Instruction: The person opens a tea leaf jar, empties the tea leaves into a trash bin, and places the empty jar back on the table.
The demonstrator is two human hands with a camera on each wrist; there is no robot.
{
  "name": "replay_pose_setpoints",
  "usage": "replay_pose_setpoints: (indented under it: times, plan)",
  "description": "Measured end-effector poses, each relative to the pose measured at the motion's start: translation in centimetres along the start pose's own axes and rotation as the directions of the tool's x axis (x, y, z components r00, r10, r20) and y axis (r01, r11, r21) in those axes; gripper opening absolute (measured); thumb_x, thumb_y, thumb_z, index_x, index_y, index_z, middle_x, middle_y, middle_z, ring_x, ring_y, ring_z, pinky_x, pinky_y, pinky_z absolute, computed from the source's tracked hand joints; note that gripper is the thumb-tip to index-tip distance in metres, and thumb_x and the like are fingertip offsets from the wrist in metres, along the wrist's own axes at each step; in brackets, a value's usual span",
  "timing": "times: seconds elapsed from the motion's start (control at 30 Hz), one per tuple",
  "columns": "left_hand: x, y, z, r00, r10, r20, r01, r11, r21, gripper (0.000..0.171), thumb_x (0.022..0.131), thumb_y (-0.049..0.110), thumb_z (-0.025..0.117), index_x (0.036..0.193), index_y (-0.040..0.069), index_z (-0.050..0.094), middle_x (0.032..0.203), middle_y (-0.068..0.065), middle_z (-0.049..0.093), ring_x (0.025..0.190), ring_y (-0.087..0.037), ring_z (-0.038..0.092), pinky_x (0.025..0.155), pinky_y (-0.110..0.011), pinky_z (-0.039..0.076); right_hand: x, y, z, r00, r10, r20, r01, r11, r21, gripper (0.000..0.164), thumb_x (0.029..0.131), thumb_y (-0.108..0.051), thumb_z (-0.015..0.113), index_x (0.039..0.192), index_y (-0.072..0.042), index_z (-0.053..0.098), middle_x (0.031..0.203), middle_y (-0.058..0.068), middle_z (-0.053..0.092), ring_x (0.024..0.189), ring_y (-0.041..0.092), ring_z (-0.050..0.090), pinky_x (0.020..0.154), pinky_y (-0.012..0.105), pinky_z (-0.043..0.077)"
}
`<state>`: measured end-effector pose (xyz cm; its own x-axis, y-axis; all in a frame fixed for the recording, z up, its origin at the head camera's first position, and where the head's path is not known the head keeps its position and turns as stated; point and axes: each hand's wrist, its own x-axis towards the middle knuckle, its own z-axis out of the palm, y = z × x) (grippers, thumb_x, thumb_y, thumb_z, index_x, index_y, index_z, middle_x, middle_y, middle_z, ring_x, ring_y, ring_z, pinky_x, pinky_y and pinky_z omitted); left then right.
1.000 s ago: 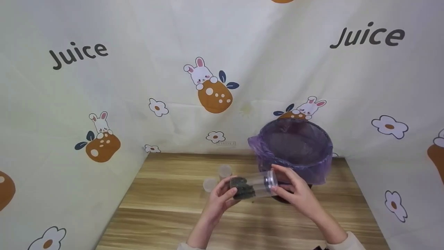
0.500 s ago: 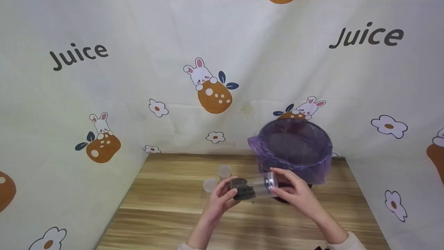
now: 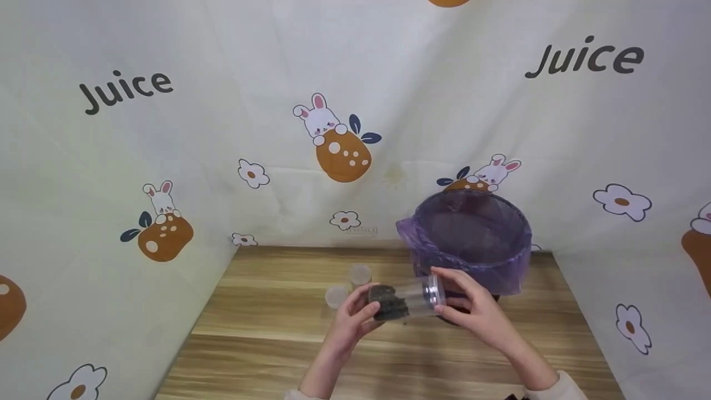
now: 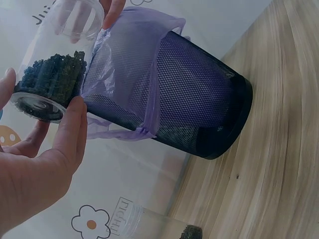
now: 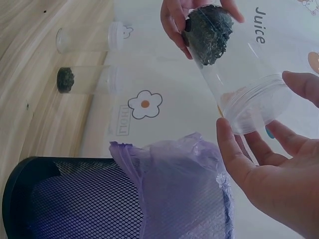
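Both hands hold a clear cylindrical jar tilted in the air above the table. Dark green, crinkled dried leaves lie gathered at its base end. My left hand grips that base, thumb on the near side. At the other end, the fingers and thumb of my right hand hold the clear screw lid by its edge. The lid sits on the jar's mouth. In the right wrist view, the left hand's fingers wrap the jar's far end.
Behind the right hand stands a black mesh bin lined with a purple plastic bag. Two more lidded clear jars stand left of it: one jar has a little dark green matter at its bottom, the other jar looks empty. Patterned cloth walls surround the wooden table.
The right hand's fingers and thumb have shifted slightly down round the lid. The jar and the left hand have hardly moved.
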<state>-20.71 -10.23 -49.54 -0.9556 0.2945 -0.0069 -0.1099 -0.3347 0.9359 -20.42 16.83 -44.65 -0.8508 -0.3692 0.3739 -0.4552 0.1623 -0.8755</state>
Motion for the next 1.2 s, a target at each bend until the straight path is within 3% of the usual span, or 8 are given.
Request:
replay_pose_setpoints:
  times: [0.13, 0.37, 0.73, 0.9, 1.2]
  plan:
    - [0.05, -0.01, -0.01, 1.0, 0.001, -0.002, -0.001, 1.0, -0.008, 0.053, 0.097, 0.014, 0.062, 0.144, -0.001, 0.043, 0.14, -0.015, 0.056, 0.119, -0.021, 0.061, 0.098, -0.039, 0.055, 0.08, -0.07, 0.03, 0.999, 0.04, -0.031, -0.04, 0.999, -0.01, 0.058, 0.091, -0.009, 0.071, 0.144, -0.007, 0.048, 0.145, 0.018, 0.05, 0.119, 0.001, 0.057, 0.089, 0.023, 0.057]
    - [0.05, -0.05, -0.02, 1.0, 0.007, 0.004, -0.007, 1.0, -0.006, 0.054, 0.098, 0.013, 0.061, 0.146, -0.001, 0.041, 0.142, -0.016, 0.055, 0.121, -0.022, 0.06, 0.1, -0.04, 0.054, 0.11, -0.04, 0.18, 0.991, 0.116, -0.066, -0.119, 0.992, -0.042, 0.053, 0.092, -0.012, 0.069, 0.141, -0.002, 0.051, 0.132, 0.022, 0.059, 0.11, 0.011, 0.064, 0.085, 0.021, 0.057]
    - [0.03, 0.01, 0.03, 1.0, 0.002, 0.008, -0.002, 1.0, -0.011, 0.052, 0.098, 0.013, 0.061, 0.144, -0.002, 0.042, 0.137, -0.013, 0.059, 0.118, -0.021, 0.062, 0.098, -0.04, 0.055, 0.05, -0.14, 0.3, 0.992, 0.119, -0.043, -0.119, 0.993, -0.004, 0.052, 0.092, -0.012, 0.07, 0.138, 0.005, 0.051, 0.119, 0.023, 0.065, 0.102, 0.006, 0.065, 0.081, 0.021, 0.058]
    - [0.0, -0.03, 0.03, 1.0, 0.001, 0.004, -0.001, 1.0, -0.013, 0.053, 0.097, 0.013, 0.062, 0.144, -0.002, 0.042, 0.138, -0.014, 0.058, 0.118, -0.021, 0.062, 0.099, -0.04, 0.055, 0.0, -0.06, 0.32, 0.996, 0.077, -0.035, -0.077, 0.997, 0.027, 0.053, 0.091, -0.007, 0.071, 0.138, 0.005, 0.05, 0.122, 0.028, 0.061, 0.104, 0.006, 0.064, 0.082, 0.021, 0.058]
    - [-0.08, -0.08, 0.02, 1.0, 0.003, -0.001, -0.003, 1.0, -0.015, 0.052, 0.097, 0.012, 0.061, 0.144, -0.001, 0.043, 0.138, -0.014, 0.058, 0.118, -0.021, 0.062, 0.098, -0.039, 0.055, 0.01, 0.18, 0.19, 0.997, 0.08, -0.024, -0.079, 0.996, 0.042, 0.056, 0.089, -0.006, 0.072, 0.139, 0.002, 0.05, 0.128, 0.027, 0.056, 0.108, 0.004, 0.062, 0.085, 0.023, 0.058]
